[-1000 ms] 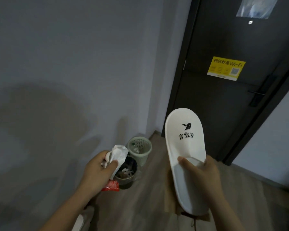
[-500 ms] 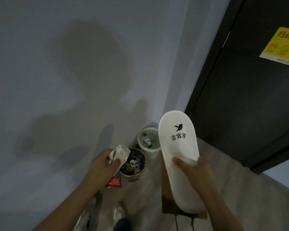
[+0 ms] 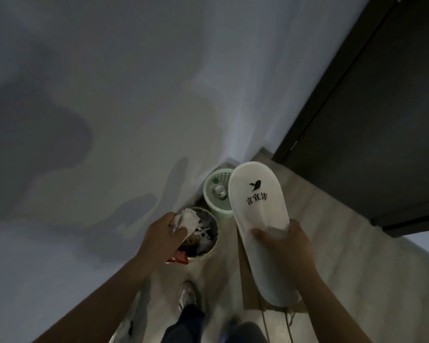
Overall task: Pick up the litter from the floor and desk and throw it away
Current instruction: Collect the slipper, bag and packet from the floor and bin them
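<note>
1. While the head camera looks steeply down into a corner by a dark door (image 3: 372, 134), the left hand (image 3: 165, 237) is closed around a crumpled white tissue (image 3: 187, 219) with a red wrapper (image 3: 180, 256) showing below the palm.
2. That hand hangs over the rim of a round bin (image 3: 208, 248) already full of scraps, which stands on the wooden floor (image 3: 337, 253) against the grey wall (image 3: 109, 95).
3. Just beyond it, in the corner, stands a pale green basket (image 3: 214, 179) with a small bottle inside.
4. The right hand (image 3: 286, 241) grips a white slipper (image 3: 258, 214), thumb pressed on its upper, toe pointing away and overlapping the basket's rim.
5. Under the slipper the same hand holds a brown paper bag (image 3: 244, 288); its cord handles dangle below.
6. Legs and one shoe (image 3: 186, 294) show at the bottom edge.
</note>
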Motion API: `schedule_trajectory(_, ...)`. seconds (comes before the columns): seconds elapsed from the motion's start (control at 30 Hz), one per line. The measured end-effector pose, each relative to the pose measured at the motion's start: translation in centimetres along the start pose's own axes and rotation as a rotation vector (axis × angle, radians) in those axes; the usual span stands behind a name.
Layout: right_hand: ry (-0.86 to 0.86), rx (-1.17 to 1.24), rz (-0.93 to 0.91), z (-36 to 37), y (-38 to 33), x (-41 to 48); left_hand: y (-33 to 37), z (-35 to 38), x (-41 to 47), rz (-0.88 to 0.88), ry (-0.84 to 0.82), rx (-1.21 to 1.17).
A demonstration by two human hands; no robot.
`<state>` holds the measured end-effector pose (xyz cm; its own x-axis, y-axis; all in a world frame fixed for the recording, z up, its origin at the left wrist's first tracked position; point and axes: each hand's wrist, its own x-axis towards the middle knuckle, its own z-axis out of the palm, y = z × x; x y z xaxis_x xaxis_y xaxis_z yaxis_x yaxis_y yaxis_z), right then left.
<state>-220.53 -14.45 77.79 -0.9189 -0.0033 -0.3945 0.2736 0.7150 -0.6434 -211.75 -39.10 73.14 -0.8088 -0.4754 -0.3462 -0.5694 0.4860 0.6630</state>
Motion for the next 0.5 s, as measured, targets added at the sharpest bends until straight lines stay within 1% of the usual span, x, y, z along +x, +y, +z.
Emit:
schedule_trajectory(0.13,-0.077,-0.058,0.043,2.1,1.1,4.0,-1.3,2.4,3.5,-0.064,-0.032,0.044)
schedule_trajectory(0.23,-0.155,-0.122,0.105,4.1,2.8,7.4,-3.0,5.1,5.8,-0.069,-0.054,0.074)
schedule_trajectory(0.27,-0.177,-0.145,0.129,4.7,3.5,8.5,-3.4,6.1,6.3,-0.150,-0.055,0.055)
schedule_trajectory(0.33,-0.201,-0.177,0.161,5.8,4.9,10.6,-4.6,8.4,6.9,-0.288,-0.128,0.084)
schedule_trajectory(0.4,-0.217,-0.203,0.169,6.9,6.6,12.8,-6.7,11.1,8.1,-0.351,-0.117,0.073)
schedule_trajectory(0.47,-0.224,-0.226,0.169,8.2,8.3,14.8,-7.5,12.8,9.2,-0.380,-0.095,0.113)
schedule_trajectory(0.5,-0.226,-0.239,0.166,8.8,9.2,15.9,-8.0,13.7,10.2,-0.380,-0.074,0.071)
